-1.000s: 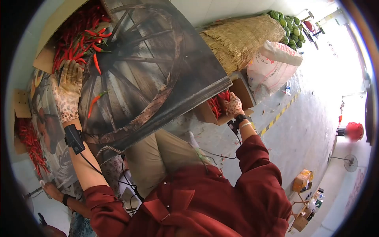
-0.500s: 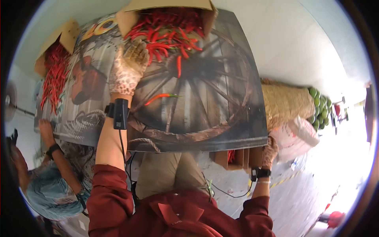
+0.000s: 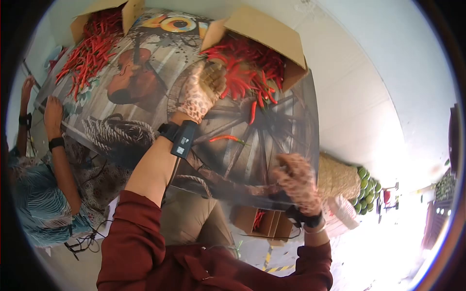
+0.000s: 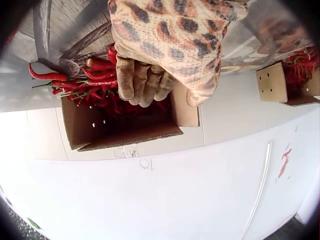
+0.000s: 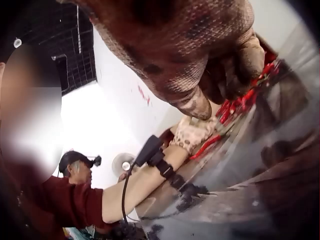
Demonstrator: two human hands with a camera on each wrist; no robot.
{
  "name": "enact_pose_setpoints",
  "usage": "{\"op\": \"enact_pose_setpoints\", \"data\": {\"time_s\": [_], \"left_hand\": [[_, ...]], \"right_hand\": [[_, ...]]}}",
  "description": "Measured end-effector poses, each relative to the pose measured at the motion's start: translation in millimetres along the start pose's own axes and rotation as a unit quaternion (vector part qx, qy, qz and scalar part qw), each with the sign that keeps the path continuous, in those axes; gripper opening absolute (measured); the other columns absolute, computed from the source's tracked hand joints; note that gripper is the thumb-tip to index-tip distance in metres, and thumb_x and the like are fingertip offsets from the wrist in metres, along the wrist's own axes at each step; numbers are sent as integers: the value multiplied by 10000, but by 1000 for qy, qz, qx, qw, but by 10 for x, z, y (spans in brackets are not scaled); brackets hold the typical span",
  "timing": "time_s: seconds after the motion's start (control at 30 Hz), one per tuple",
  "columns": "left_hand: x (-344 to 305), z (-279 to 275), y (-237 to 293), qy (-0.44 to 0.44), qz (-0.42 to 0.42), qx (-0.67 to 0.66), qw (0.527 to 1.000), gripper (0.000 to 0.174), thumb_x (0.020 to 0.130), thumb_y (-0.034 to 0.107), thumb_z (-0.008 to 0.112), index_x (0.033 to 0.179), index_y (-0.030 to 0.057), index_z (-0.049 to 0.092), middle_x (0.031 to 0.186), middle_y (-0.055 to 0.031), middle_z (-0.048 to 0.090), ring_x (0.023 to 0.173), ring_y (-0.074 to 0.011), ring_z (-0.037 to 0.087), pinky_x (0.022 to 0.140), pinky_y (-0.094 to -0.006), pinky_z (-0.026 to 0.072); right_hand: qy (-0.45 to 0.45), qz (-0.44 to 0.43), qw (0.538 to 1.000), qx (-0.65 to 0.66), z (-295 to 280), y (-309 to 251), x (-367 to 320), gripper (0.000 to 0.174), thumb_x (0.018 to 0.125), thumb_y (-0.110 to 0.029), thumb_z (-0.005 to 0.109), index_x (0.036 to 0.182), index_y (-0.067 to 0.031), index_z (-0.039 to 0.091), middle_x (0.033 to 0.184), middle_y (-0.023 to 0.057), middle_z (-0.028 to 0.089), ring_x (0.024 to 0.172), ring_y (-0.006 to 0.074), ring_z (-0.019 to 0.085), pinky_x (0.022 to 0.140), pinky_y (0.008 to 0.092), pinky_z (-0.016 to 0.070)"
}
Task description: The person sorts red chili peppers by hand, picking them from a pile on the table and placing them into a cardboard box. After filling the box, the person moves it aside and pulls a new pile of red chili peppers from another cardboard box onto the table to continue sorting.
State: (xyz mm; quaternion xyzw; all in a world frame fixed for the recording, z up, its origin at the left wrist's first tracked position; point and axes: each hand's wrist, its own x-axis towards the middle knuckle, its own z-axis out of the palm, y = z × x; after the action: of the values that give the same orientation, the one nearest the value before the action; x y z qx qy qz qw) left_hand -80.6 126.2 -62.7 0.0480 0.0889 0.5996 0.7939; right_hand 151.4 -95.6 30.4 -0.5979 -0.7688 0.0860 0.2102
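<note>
My left hand (image 3: 204,92), in a leopard-print glove with stained fingers, lies palm up beside a heap of red chilies (image 3: 238,77). Those chilies spill from a cardboard box (image 3: 267,31) tipped on its side on the table. In the left wrist view its loosely bent fingers (image 4: 137,82) overlap the box mouth and hold nothing visible. My right hand (image 3: 297,184), gloved alike and blurred, is over the table's near right part with loosely bent fingers and no chili visible in it. One loose chili (image 3: 252,112) and another with a green stem (image 3: 225,138) lie on the printed tabletop.
A second tipped box (image 3: 127,17) with spilled chilies (image 3: 92,53) stands at the back left. Below the near edge, a low carton (image 3: 274,225) holds some chilies. A straw-covered mound (image 3: 340,177), watermelons (image 3: 366,191) and a white sack (image 3: 343,213) are at right. Another person's hand (image 3: 53,114) touches the left edge.
My right hand has come up from the low carton to above the table, leaving red chilies there. The view has swung left. My left hand stays beside the heap.
</note>
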Motion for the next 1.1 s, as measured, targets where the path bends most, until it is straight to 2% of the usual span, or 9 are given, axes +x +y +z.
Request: {"op": "enact_pose_setpoints", "data": {"time_s": [0.3, 0.37, 0.5, 0.57, 0.7, 0.83, 0.97, 1.03, 1.1], "left_hand": [[33, -53, -23, -17, -7, -6, 1000, 414, 891, 391, 552, 987, -7, 616, 881, -100, 648, 764, -214, 625, 707, -339, 529], [38, -61, -41, -23, -6, 5, 1000, 457, 831, 468, 619, 998, 43, 596, 900, -101, 621, 772, -202, 600, 709, -328, 519], [22, -76, -62, -64, 3, -8, 998, 434, 861, 419, 601, 1028, 18, 607, 911, -104, 638, 774, -207, 622, 717, -333, 530], [30, -76, -69, -55, 7, -7, 998, 441, 861, 421, 598, 1038, 17, 601, 930, -110, 634, 779, -207, 622, 718, -333, 532], [37, -50, -72, -51, 12, -7, 999, 453, 863, 428, 592, 1048, 15, 592, 925, -105, 628, 779, -205, 622, 715, -337, 534], [-48, 82, -78, -54, 15, -10, 998, 419, 867, 434, 574, 1049, 57, 569, 904, -87, 615, 759, -178, 600, 682, -296, 520], [76, -114, 25, -110, 11, 8, 994, 338, 862, 412, 575, 1053, 134, 556, 896, -52, 610, 678, -113, 549, 524, -205, 430], [32, -121, 71, -72, 16, 17, 997, 292, 872, 389, 566, 1016, 136, 578, 867, -22, 603, 619, -84, 507, 461, -193, 358], [35, -119, 82, -25, 45, 16, 999, 243, 888, 363, 550, 971, 142, 606, 821, 0, 588, 574, -76, 482, 450, -193, 350]], "right_hand": [[-154, -102, 979, -86, 719, -161, 938, 325, 827, -222, 573, 1083, -21, 567, 1109, 155, 579, 1013, 323, 561, 853, 393, 453], [-77, -175, 974, -123, 811, -122, 969, 261, 791, -168, 613, 1006, -22, 595, 964, 144, 600, 914, 304, 598, 783, 372, 486], [-70, -168, 981, -73, 727, -215, 1026, 202, 795, -153, 610, 936, -7, 605, 908, 156, 620, 850, 297, 613, 752, 354, 492], [-86, 5, 996, 4, 607, -203, 1152, 182, 805, -151, 609, 906, 0, 605, 853, 147, 629, 746, 254, 621, 689, 323, 496], [10, 21, 1000, 20, 320, -386, 1503, 219, 823, -201, 622, 942, -17, 622, 861, 156, 633, 761, 263, 624, 706, 329, 496], [14, -52, 995, 80, 464, -262, 1938, 272, 828, -229, 628, 997, -17, 620, 882, 155, 642, 762, 227, 626, 710, 314, 493], [29, -46, 996, 66, 698, -92, 2185, 425, 822, -325, 626, 1106, -10, 595, 1064, 166, 620, 929, 271, 613, 806, 333, 483], [76, -61, 983, -156, 924, 150, 2256, 445, 830, -347, 622, 1123, -15, 584, 1111, 166, 603, 1021, 285, 586, 877, 363, 457], [38, -40, 984, -171, 996, 53, 2234, 571, 795, -451, 624, 1170, -25, 561, 1199, 186, 551, 1132, 316, 520, 942, 389, 420]]}}
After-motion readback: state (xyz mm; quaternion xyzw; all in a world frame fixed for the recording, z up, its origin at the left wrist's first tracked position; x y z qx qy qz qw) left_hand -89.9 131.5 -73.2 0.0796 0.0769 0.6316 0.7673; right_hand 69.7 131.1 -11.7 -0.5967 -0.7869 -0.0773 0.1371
